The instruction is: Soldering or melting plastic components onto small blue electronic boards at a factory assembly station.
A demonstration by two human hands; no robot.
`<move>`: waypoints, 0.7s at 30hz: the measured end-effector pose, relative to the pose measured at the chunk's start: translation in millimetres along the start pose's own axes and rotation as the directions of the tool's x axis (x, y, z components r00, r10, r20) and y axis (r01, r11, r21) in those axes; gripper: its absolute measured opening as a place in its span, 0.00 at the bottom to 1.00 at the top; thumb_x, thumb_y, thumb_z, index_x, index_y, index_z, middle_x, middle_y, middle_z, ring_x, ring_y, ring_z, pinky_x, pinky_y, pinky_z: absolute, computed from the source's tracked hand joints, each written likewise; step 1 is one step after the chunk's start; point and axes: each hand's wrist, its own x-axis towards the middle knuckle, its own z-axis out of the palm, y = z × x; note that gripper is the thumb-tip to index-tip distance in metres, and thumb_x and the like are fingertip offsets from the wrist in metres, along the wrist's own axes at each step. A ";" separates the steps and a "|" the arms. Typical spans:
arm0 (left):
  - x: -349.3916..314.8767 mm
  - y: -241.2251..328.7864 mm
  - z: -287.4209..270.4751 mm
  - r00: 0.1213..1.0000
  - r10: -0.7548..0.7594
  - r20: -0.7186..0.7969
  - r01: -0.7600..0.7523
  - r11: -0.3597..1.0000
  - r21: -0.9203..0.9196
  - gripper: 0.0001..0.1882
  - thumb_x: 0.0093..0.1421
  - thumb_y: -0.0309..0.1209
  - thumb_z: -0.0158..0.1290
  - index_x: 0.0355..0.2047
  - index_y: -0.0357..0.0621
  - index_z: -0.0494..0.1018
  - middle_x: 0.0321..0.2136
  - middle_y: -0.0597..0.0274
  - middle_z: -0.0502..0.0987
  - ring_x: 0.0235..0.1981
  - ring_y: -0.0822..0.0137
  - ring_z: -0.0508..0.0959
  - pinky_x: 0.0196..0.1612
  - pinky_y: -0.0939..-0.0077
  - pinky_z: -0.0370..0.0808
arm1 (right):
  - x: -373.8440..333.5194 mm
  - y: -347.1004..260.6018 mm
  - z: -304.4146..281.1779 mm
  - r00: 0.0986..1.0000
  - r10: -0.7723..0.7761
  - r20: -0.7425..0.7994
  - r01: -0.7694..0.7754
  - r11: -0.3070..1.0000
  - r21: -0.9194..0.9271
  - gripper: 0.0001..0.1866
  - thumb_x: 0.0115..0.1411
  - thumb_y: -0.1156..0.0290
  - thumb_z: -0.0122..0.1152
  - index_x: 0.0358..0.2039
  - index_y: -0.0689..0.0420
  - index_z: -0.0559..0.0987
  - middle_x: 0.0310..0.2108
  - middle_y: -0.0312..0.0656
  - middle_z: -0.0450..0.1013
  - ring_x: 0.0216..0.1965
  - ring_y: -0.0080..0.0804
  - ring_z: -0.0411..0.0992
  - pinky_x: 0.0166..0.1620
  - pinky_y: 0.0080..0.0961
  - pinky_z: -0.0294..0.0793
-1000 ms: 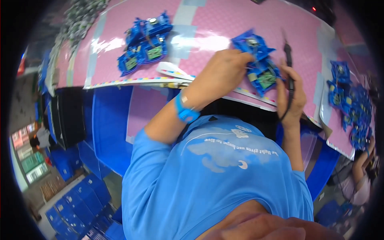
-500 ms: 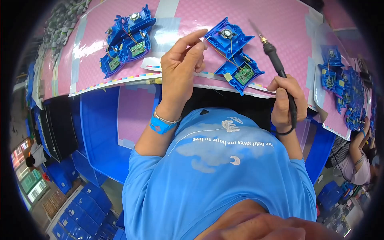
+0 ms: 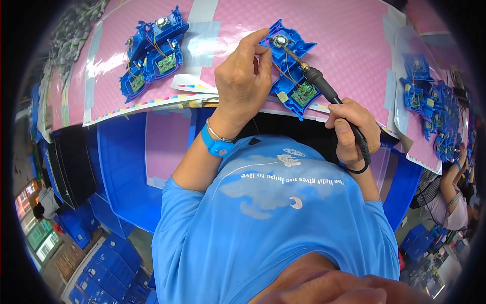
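Note:
My right hand (image 3: 356, 133) is closed round the black handle of a soldering iron (image 3: 322, 83). The iron's tip meets the lower edge of the round silver speaker (image 3: 280, 40), which sits in an opened blue plastic housing (image 3: 302, 46). Thin wires run from the speaker area to a green circuit board (image 3: 304, 95) in the nearer half of the housing. My left hand (image 3: 244, 76) is at the housing's left edge, its index finger stretched toward the speaker and the others curled. Whether its thumb and fingers pinch a wire is hidden.
More opened blue housings with boards and speakers (image 3: 154, 53) lie at the left of the pink-covered table (image 3: 344, 45). Several others are heaped at the right (image 3: 439, 119), near another person's arm (image 3: 450, 182). A blue bin (image 3: 121, 167) stands below the table edge.
My right hand has brought the soldering iron down and left, from above the table onto the speaker. My left hand has shifted right, closer over the housing.

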 end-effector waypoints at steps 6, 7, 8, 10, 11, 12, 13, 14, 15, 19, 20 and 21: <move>-0.1 -3.7 3.7 0.999 0.043 0.001 -0.043 0.999 0.029 0.18 0.59 0.19 0.62 0.50 0.40 0.76 0.26 0.61 0.82 0.23 0.70 0.81 0.26 0.77 0.77 | -0.1 2.5 1.0 1.000 0.013 0.004 -0.013 1.000 0.002 0.12 0.62 0.74 0.57 0.42 0.67 0.81 0.22 0.44 0.75 0.21 0.29 0.72 0.28 0.26 0.69; 0.8 -3.2 3.8 0.998 0.068 -0.004 -0.068 0.997 0.023 0.19 0.58 0.15 0.61 0.50 0.39 0.74 0.24 0.59 0.80 0.22 0.66 0.80 0.25 0.74 0.76 | -0.1 2.8 1.2 1.000 0.023 0.006 -0.023 1.000 0.000 0.12 0.62 0.73 0.57 0.42 0.67 0.81 0.22 0.44 0.75 0.22 0.29 0.72 0.28 0.26 0.69; 1.3 -2.7 3.9 0.998 0.067 -0.003 -0.067 0.997 0.022 0.19 0.58 0.15 0.61 0.50 0.39 0.74 0.24 0.59 0.80 0.22 0.66 0.80 0.25 0.74 0.76 | -0.1 2.9 1.3 0.999 0.033 0.008 -0.033 0.999 -0.001 0.12 0.62 0.73 0.57 0.42 0.67 0.81 0.22 0.44 0.75 0.22 0.29 0.72 0.28 0.26 0.69; 2.0 -1.6 3.6 0.998 0.061 -0.002 -0.061 0.998 0.018 0.19 0.58 0.16 0.61 0.50 0.39 0.74 0.24 0.59 0.80 0.22 0.66 0.80 0.25 0.74 0.77 | 0.4 2.4 1.4 0.999 0.046 0.015 -0.047 0.999 0.001 0.12 0.62 0.73 0.57 0.42 0.67 0.81 0.22 0.44 0.75 0.22 0.29 0.72 0.28 0.26 0.69; 1.6 -2.0 3.4 0.998 0.060 -0.002 -0.060 0.998 0.018 0.19 0.58 0.16 0.61 0.50 0.39 0.74 0.24 0.59 0.80 0.22 0.66 0.80 0.25 0.74 0.77 | 0.5 2.2 1.3 0.998 0.059 0.021 -0.059 0.998 0.004 0.12 0.62 0.73 0.57 0.42 0.67 0.82 0.23 0.44 0.75 0.23 0.29 0.73 0.29 0.26 0.69; 1.0 -2.8 2.7 0.999 0.040 0.009 -0.040 0.999 0.026 0.18 0.59 0.19 0.63 0.50 0.40 0.75 0.27 0.61 0.82 0.23 0.69 0.81 0.26 0.77 0.77 | 0.7 2.5 1.3 0.998 0.059 0.022 -0.060 0.998 0.004 0.12 0.62 0.73 0.57 0.42 0.67 0.82 0.23 0.44 0.75 0.23 0.29 0.73 0.29 0.26 0.69; 0.6 -3.2 2.5 1.000 0.020 0.019 -0.021 0.999 0.035 0.18 0.61 0.22 0.64 0.51 0.41 0.76 0.29 0.63 0.84 0.25 0.73 0.82 0.28 0.80 0.78 | 0.9 3.1 1.2 0.998 0.052 0.022 -0.052 0.999 -0.001 0.12 0.63 0.73 0.57 0.42 0.67 0.82 0.23 0.44 0.75 0.23 0.29 0.73 0.29 0.25 0.69; 1.2 -2.6 2.6 1.000 0.020 0.019 -0.020 0.999 0.035 0.18 0.61 0.22 0.64 0.51 0.41 0.76 0.29 0.63 0.84 0.25 0.73 0.82 0.28 0.80 0.78 | 1.1 3.9 1.2 0.999 0.044 0.023 -0.044 0.999 -0.006 0.12 0.63 0.72 0.57 0.42 0.67 0.82 0.23 0.44 0.75 0.23 0.29 0.73 0.29 0.25 0.69; 2.5 -1.5 2.9 1.000 0.022 0.019 -0.022 1.000 0.012 0.18 0.60 0.19 0.62 0.50 0.40 0.75 0.27 0.60 0.82 0.24 0.69 0.82 0.27 0.77 0.77 | 1.0 4.6 1.5 0.999 0.045 0.023 -0.045 0.999 -0.006 0.12 0.63 0.72 0.57 0.42 0.67 0.82 0.23 0.44 0.75 0.23 0.29 0.73 0.29 0.25 0.69; 1.0 -5.0 4.9 0.999 0.042 0.030 -0.042 0.999 -0.012 0.17 0.60 0.16 0.60 0.49 0.38 0.74 0.26 0.57 0.81 0.24 0.65 0.81 0.27 0.73 0.77 | 0.1 6.3 3.4 0.999 0.047 0.019 -0.048 0.998 0.031 0.13 0.63 0.72 0.57 0.42 0.67 0.81 0.23 0.45 0.75 0.23 0.29 0.72 0.28 0.25 0.69; 0.8 -4.7 4.9 0.999 0.043 0.030 -0.042 0.999 -0.012 0.17 0.60 0.16 0.60 0.49 0.38 0.74 0.26 0.57 0.81 0.24 0.65 0.81 0.27 0.73 0.77 | -0.1 6.3 3.6 0.998 0.051 0.020 -0.052 0.998 0.032 0.13 0.64 0.72 0.57 0.42 0.68 0.81 0.23 0.45 0.75 0.23 0.29 0.72 0.28 0.25 0.68; 0.7 -4.1 4.8 0.999 0.020 0.030 -0.019 0.999 -0.033 0.16 0.61 0.17 0.60 0.48 0.38 0.74 0.27 0.56 0.81 0.25 0.64 0.82 0.27 0.72 0.78 | -0.2 6.1 3.2 0.998 0.051 0.020 -0.052 0.998 0.033 0.13 0.64 0.72 0.57 0.42 0.68 0.81 0.23 0.45 0.75 0.23 0.29 0.72 0.28 0.25 0.68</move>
